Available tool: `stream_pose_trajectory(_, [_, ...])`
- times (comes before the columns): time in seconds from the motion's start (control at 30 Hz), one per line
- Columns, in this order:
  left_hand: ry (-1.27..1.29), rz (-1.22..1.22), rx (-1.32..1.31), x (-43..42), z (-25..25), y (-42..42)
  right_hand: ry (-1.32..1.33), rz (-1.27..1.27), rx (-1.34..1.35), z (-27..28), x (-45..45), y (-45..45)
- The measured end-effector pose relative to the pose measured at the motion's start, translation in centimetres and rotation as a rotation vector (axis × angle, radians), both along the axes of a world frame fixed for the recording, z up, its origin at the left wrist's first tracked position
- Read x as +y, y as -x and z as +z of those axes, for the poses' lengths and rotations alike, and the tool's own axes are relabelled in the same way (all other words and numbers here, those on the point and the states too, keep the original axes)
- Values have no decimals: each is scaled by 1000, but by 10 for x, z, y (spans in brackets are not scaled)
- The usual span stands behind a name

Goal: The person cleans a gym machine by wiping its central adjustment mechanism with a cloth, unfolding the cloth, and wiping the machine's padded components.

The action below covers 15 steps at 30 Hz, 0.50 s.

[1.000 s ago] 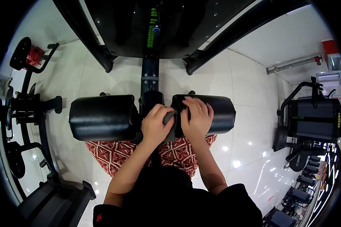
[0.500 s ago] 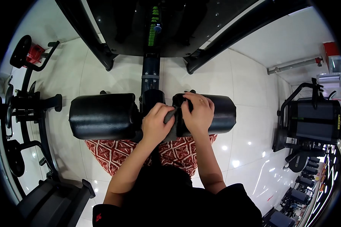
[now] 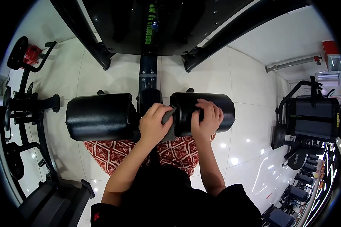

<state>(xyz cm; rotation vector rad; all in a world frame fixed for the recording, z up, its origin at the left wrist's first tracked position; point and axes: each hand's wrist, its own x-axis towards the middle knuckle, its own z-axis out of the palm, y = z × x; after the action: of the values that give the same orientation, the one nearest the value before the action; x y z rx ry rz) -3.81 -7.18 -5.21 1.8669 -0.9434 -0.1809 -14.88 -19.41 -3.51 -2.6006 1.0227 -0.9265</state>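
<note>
My left hand (image 3: 154, 125) is closed on a grey cloth (image 3: 169, 132), which hangs against the inner end of the right black roller pad (image 3: 182, 113). My right hand (image 3: 208, 119) rests on top of that pad with bent fingers apart and nothing visible in them. The left roller pad (image 3: 98, 117) lies on the other side of the dark central post (image 3: 148, 85), untouched. Both pads are glossy, padded cylinders above my legs in red and white patterned cloth (image 3: 113, 151).
Ahead stands the machine's dark panel with a green number strip (image 3: 150, 26) and a round-headed pin (image 3: 154, 25). Its thick frame legs (image 3: 98, 55) reach the tiled floor. More gym machines stand at left (image 3: 34, 102) and right (image 3: 310, 117).
My right hand has moved rightward from the pad's inner edge onto its upper surface, fingers more spread. My left hand keeps hold of the grey cloth. The view has shifted slightly.
</note>
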Motion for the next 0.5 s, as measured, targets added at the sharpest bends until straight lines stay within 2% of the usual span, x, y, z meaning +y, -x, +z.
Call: stream_pose_trajectory(0.5, [185, -145, 70, 8, -4, -7, -30, -6, 219, 10, -18, -26])
